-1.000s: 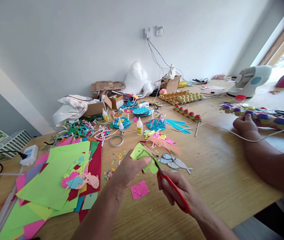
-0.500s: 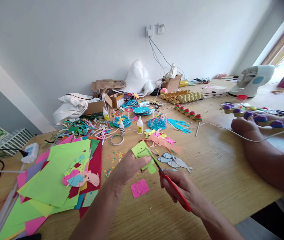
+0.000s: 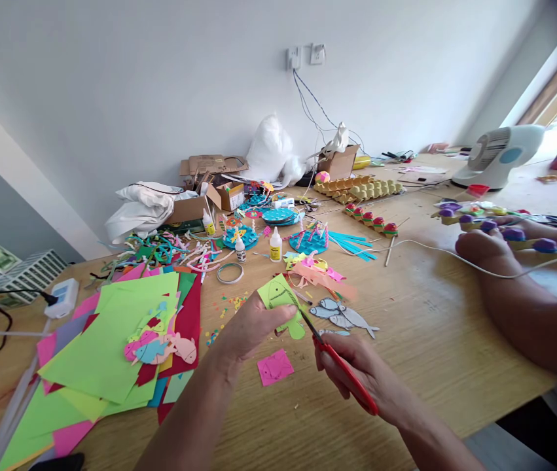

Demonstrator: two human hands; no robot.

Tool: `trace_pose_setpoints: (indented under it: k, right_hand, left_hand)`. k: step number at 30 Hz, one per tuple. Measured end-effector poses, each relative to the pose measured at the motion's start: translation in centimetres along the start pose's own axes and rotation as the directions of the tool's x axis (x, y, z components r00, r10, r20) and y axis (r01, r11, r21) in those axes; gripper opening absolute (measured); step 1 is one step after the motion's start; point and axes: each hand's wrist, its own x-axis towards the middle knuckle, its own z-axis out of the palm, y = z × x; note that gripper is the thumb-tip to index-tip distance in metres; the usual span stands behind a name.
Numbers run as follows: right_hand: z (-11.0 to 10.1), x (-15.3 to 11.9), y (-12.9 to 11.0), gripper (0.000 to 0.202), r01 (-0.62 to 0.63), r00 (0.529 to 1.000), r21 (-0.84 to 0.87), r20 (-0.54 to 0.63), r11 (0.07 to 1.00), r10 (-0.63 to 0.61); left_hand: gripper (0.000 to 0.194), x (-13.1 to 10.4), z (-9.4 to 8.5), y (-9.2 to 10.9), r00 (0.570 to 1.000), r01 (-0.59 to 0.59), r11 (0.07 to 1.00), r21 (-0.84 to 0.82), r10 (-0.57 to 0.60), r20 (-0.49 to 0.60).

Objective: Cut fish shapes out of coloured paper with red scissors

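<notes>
Right hand grips red-handled scissors, blades at the edge of green paper with a drawn fish, center of frame. Left hand pinches that paper, thumb on top. Pink paper square on table just below the hands; grey-blue fish cutouts right of the paper. Glue bottles above center. Colored paper sheets lower left, small fish cutouts on top. Another person's hand at right, holding painted egg-carton strip.
</notes>
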Motion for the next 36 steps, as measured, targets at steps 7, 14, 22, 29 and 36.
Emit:
trace_pose_setpoints:
  k: [7, 14, 22, 29, 36]
  right_hand:
    - [-0.2, -0.2, 0.5, 0.055, 0.017, 1.0, -0.017, 0.01, 1.0, -0.017]
    - [-0.2, -0.4, 0.5, 0.052, 0.024, 1.0, -0.052, 0.005, 0.998, -0.024]
    - [0.3, 0.0, 0.3, 0.046, -0.006, 1.0, 0.053, -0.022, 0.999, 0.007]
    - [1.3, 0.6, 1.0, 0.051, -0.001, 0.996, 0.164, -0.085, 0.986, 0.015]
    - [2.0, 1.1, 0.7, 0.051, 0.022, 0.995, 0.279, -0.104, 0.96, 0.008]
  left_hand:
    - [0.009, 0.1, -0.4, -0.4, 1.0, 0.023, 1.0, 0.002, -0.023, 0.018]
    - [0.007, 0.1, -0.5, -0.5, 0.999, 0.025, 1.0, -0.006, -0.025, 0.032]
    - [0.017, 0.0, 0.1, -0.1, 0.993, 0.103, 0.992, -0.068, -0.106, -0.052]
    - [0.026, 0.3, 1.3, 0.0, 0.994, 0.041, 0.979, -0.199, -0.061, -0.093]
    - [0.023, 0.3, 2.4, -0.1, 0.99, 0.0, 0.965, -0.261, -0.037, -0.136]
